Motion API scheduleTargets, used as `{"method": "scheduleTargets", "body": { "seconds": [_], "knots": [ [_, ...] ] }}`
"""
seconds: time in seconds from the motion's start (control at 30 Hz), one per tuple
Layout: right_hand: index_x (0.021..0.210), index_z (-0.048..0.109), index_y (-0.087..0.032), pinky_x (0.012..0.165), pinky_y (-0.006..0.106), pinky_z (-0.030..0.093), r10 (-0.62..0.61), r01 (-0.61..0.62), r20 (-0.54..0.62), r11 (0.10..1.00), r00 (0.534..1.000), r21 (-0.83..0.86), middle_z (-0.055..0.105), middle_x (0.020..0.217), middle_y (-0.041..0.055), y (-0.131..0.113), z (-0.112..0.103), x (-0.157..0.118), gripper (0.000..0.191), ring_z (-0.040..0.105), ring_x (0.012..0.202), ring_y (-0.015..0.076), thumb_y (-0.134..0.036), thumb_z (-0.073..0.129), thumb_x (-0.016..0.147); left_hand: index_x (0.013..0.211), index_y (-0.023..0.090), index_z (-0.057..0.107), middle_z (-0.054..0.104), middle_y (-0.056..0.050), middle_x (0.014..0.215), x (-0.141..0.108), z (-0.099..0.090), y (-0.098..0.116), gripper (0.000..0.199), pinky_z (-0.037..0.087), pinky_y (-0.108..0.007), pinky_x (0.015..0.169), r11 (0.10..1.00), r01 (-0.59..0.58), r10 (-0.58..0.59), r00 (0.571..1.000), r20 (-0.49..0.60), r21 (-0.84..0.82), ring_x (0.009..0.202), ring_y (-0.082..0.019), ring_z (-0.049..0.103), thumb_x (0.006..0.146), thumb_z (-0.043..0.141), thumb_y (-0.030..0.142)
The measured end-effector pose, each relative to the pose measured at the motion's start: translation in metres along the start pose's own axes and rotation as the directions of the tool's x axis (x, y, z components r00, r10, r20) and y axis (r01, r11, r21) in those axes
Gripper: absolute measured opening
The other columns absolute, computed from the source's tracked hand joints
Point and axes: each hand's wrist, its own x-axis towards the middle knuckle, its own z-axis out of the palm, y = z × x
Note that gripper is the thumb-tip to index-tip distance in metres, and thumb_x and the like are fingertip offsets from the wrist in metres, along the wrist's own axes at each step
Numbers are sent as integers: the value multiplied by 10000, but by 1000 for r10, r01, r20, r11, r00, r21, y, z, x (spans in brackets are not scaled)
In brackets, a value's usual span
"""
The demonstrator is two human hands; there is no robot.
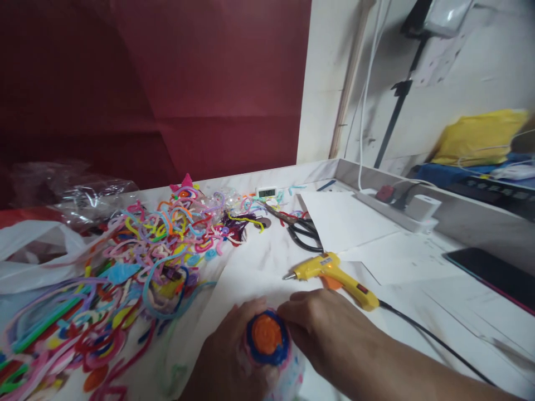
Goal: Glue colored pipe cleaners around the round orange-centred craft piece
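A round craft piece [267,336] is held low in the middle of the view. Its top shows an orange centre ringed by blue, then pink, above a pale, speckled body. My left hand [234,351] wraps round its left side. My right hand [313,323] is closed, with its fingertips pinched at the upper right edge of the blue ring; what is between them is hidden. Just beyond my right hand lies a yellow hot glue gun [332,273], its nozzle pointing left and its black cord running to the lower right. White paper [242,284] lies under and behind the piece.
A heap of colourful pipe cleaners [167,239] covers the left side. Black-handled scissors [303,231], a small digital display [266,192] and a white sheet [346,217] lie farther back. On the right are a power strip [393,211] and a phone [493,273]. A raised edge borders the table.
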Motion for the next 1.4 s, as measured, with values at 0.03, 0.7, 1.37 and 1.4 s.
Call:
{"method": "scheduleTargets", "body": {
  "seconds": [0.03, 0.7, 1.37, 1.4],
  "knots": [
    [704, 679, -168, 547, 248, 342, 0, 1, -15, 1000, 1000, 15, 705, 712, 54, 0, 0, -1, 178, 616, 613, 155, -114, 574, 836, 1262, 302, 545, 704, -4, 1152, 0, 0, 1, 551, 586, -274, 849, 1000, 2, -2, 1000, 3, -25, 991, -236, 707, 736, 708, 317],
    [890, 745, -225, 637, 240, 431, -58, 75, -83, 973, 995, 220, 737, 786, 14, 8, -5, 2, 304, 655, 722, 153, -10, 563, 774, 1306, 265, 519, 671, -50, 1225, -1, -3, 3, 571, 564, -336, 935, 992, -9, 15, 998, 53, -123, 1076, -261, 675, 762, 681, 325],
    [1081, 696, -196, 767, 295, 525, -225, 267, -190, 934, 956, 237, 705, 962, 83, 7, 6, -14, 344, 682, 865, 227, -87, 507, 815, 1329, 302, 543, 614, -27, 1361, -4, -6, 6, 528, 557, -324, 958, 1000, 20, -19, 998, 55, -18, 1208, -271, 616, 820, 642, 403],
    [1089, 695, -201, 764, 293, 527, -230, 281, -219, 928, 948, 244, 702, 930, 76, 8, 7, -14, 349, 682, 845, 221, -91, 498, 821, 1317, 312, 554, 624, -21, 1349, -3, -5, 7, 500, 564, -318, 948, 1000, 20, -19, 999, 42, -23, 1198, -264, 624, 836, 624, 428]
  ]
}}
